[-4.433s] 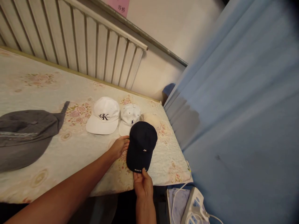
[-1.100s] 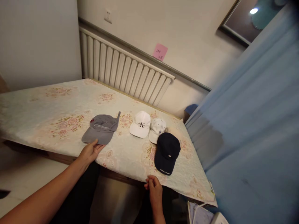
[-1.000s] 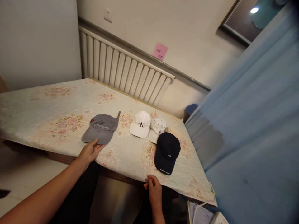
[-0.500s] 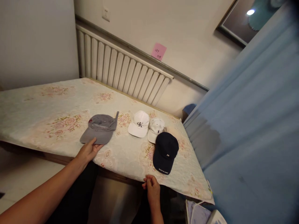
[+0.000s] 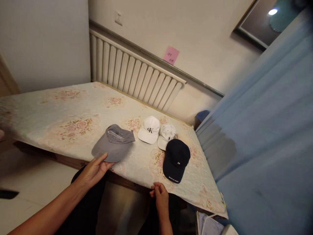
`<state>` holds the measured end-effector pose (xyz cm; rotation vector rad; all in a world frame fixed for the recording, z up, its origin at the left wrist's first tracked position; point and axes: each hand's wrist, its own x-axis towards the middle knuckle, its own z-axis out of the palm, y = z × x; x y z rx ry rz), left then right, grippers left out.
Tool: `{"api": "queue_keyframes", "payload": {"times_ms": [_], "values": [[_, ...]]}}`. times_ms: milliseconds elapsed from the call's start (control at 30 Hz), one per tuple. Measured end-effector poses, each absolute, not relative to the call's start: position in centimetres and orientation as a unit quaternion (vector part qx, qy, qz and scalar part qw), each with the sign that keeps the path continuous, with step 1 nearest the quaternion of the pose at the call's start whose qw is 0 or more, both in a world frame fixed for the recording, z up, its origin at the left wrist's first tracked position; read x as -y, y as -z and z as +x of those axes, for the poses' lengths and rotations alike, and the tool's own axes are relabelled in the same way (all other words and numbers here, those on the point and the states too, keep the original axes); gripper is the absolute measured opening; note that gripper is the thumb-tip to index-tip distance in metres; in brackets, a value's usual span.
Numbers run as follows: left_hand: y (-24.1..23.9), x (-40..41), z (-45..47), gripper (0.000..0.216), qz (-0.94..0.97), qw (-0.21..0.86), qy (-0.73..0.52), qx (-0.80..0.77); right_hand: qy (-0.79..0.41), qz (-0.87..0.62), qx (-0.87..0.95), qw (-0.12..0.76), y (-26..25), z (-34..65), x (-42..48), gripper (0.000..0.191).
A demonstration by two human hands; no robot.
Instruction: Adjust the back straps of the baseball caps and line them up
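Observation:
My left hand (image 5: 99,168) grips a grey baseball cap (image 5: 114,142) by its brim, thumb on top and fingers underneath. The cap is tilted, with white lettering on its front. At the near edge of the bed, my right hand (image 5: 160,195) has its fingers curled together, and nothing shows in them. Nearest to it lies a dark navy cap (image 5: 177,156), brim towards me. Behind that, a white cap with a small dark emblem (image 5: 166,134) partly touches the navy one. Left of it sits a white cap with black letters (image 5: 150,128).
The caps are over a flowered bed cover (image 5: 137,163). A white radiator (image 5: 132,70) runs along the wall behind, below a pink note (image 5: 171,54). A blue curtain (image 5: 264,137) hangs at the right. Some items (image 5: 210,223) stand low beside the bed's right corner.
My left hand has raised and tilted the grey cap, bringing it slightly right and nearer; its back strap no longer sticks up. My right hand stays about where it was. The view has shifted slightly.

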<state>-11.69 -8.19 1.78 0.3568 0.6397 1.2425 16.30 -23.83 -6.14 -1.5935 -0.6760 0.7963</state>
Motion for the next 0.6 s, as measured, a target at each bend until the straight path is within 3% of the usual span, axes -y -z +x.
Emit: {"api": "queue_keyframes", "payload": {"times_ms": [200, 367, 600], "values": [[-4.3, 11.6, -10.9, 0.034, 0.207, 0.776, -0.522, -0.288, -0.458, -0.598, 0.198, 0.628, 4.9, 14.4, 23.9, 0.037], [-4.8, 14.0, -9.5, 0.043, 0.215, 0.802, -0.487, -0.272, -0.558, -0.456, 0.23, 0.654, -0.6, 10.9, 23.4, 0.038], [-4.8, 17.9, -7.7, 0.044, 0.244, 0.859, -0.392, -0.22, -0.555, -0.313, 0.188, 0.747, -7.2, 8.5, 20.7, 0.035]]}}
